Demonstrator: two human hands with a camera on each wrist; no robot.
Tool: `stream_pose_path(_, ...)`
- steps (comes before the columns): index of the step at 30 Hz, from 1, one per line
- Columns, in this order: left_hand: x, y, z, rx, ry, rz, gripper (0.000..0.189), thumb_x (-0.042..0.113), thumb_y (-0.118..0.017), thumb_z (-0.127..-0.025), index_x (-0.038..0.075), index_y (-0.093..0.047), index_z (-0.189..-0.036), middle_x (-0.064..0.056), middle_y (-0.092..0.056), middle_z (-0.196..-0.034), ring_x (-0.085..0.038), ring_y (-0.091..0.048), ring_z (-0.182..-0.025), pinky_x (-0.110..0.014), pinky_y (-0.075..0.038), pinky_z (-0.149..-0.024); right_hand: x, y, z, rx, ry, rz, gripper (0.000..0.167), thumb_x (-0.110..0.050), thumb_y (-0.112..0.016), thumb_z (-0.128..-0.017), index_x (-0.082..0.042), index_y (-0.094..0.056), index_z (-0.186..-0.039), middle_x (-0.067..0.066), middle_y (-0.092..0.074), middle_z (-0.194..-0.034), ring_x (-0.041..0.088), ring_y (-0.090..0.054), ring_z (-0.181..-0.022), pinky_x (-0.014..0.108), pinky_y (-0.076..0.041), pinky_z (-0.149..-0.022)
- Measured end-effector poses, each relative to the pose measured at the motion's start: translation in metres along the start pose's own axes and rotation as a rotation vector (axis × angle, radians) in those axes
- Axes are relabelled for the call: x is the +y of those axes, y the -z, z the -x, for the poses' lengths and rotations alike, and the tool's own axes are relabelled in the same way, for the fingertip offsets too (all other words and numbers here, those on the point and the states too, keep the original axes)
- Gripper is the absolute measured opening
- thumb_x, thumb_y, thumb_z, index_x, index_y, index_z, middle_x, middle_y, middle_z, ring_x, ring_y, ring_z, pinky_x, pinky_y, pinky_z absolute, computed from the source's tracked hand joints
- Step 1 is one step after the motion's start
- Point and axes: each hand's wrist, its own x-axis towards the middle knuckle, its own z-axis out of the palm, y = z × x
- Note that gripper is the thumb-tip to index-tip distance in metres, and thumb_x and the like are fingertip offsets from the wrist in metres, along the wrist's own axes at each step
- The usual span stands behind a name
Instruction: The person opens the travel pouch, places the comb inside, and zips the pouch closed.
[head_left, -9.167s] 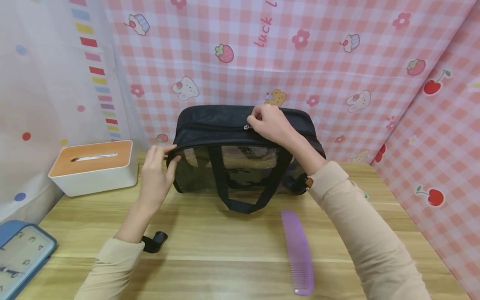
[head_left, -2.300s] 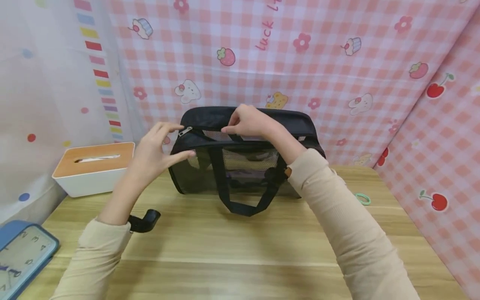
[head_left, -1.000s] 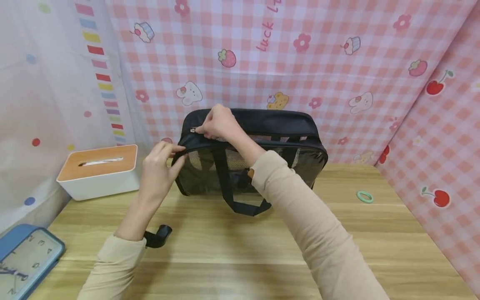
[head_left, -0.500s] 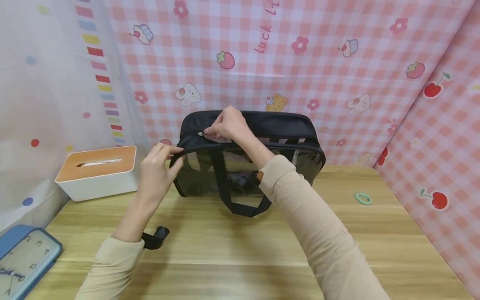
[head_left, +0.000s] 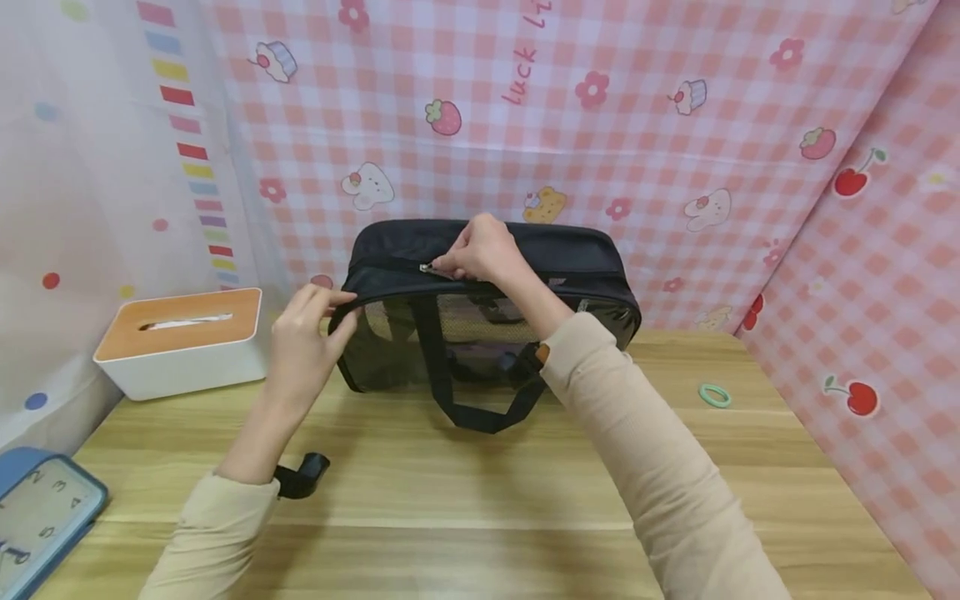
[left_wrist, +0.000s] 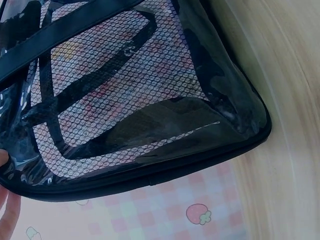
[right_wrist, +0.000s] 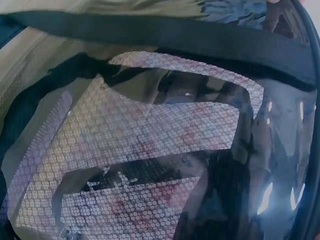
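Note:
A black zip-up bag (head_left: 390,242) with a clear front panel and mesh behind it stands upright on the table. My right hand (head_left: 487,250) pinches the zipper pull (head_left: 425,267) on its top, left of the middle. Left of the slider the zip's edges meet; a small gap shows at the right. With fingers on top and thumb in front, my left hand (head_left: 303,342) holds the bag's upper left corner. Through the clear panel in the right wrist view, a purple strip (right_wrist: 40,145) appears at the left. A black strap handle (head_left: 472,417) hangs down in front.
At the left stands a white tissue box (head_left: 187,358) with a wooden lid. A blue clock (head_left: 52,517) lies at the near left edge. On the table to the right is a green ring (head_left: 714,395). Checked cloth (head_left: 480,150) hangs close behind the bag.
Over the last second my right hand has drawn the zipper pull rightward, narrowing the opening. The purple comb seen on the table in the oldest frame is no longer there. My left hand stays at the corner.

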Motion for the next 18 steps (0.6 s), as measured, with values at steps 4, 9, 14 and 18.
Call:
stream_pose_path(4, 0.001, 0.001, 0.001, -0.008, -0.013, -0.002, 0.014, -0.002, -0.069, -0.077, -0.004, -0.065, -0.090, -0.020, -0.060, -0.086, -0.032, -0.059, -0.080, -0.040, -0.055, -0.069, 0.006, 0.004, 0.002, 0.008, 0.004, 0.008, 0.022, -0.029, -0.073, -0.078, -0.010, -0.072, -0.067, -0.001, -0.063, -0.057, 0.012, -0.060, -0.057, 0.021, -0.048, -0.050)
stream_pose_path(9, 0.000, -0.003, 0.002, -0.003, -0.004, -0.005, 0.015, -0.002, -0.069, -0.077, -0.005, -0.065, -0.091, -0.020, -0.059, -0.085, -0.033, -0.059, -0.079, -0.040, -0.055, -0.069, 0.023, 0.017, 0.005, 0.041, -0.020, 0.021, 0.021, -0.028, -0.072, -0.078, -0.008, -0.072, -0.070, -0.002, -0.061, -0.054, 0.012, -0.059, -0.055, 0.022, -0.049, -0.052)
stream_pose_path(14, 0.000, -0.003, 0.002, 0.007, 0.005, -0.014, 0.016, -0.003, -0.069, -0.076, -0.005, -0.064, -0.091, -0.020, -0.059, -0.085, -0.033, -0.058, -0.078, -0.041, -0.054, -0.069, 0.040, 0.031, 0.007, 0.068, -0.050, 0.054, 0.022, -0.030, -0.072, -0.078, -0.009, -0.073, -0.072, -0.005, -0.060, -0.051, 0.011, -0.058, -0.055, 0.021, -0.046, -0.052)
stream_pose_path(18, 0.000, -0.002, 0.001, 0.012, 0.006, -0.004, 0.016, -0.004, -0.068, -0.076, -0.006, -0.064, -0.091, -0.021, -0.058, -0.084, -0.034, -0.058, -0.078, -0.040, -0.053, -0.070, 0.051, 0.041, 0.011, 0.089, -0.057, 0.062, 0.023, -0.030, -0.072, -0.078, -0.008, -0.073, -0.072, -0.006, -0.058, -0.050, 0.011, -0.057, -0.055, 0.022, -0.044, -0.051)
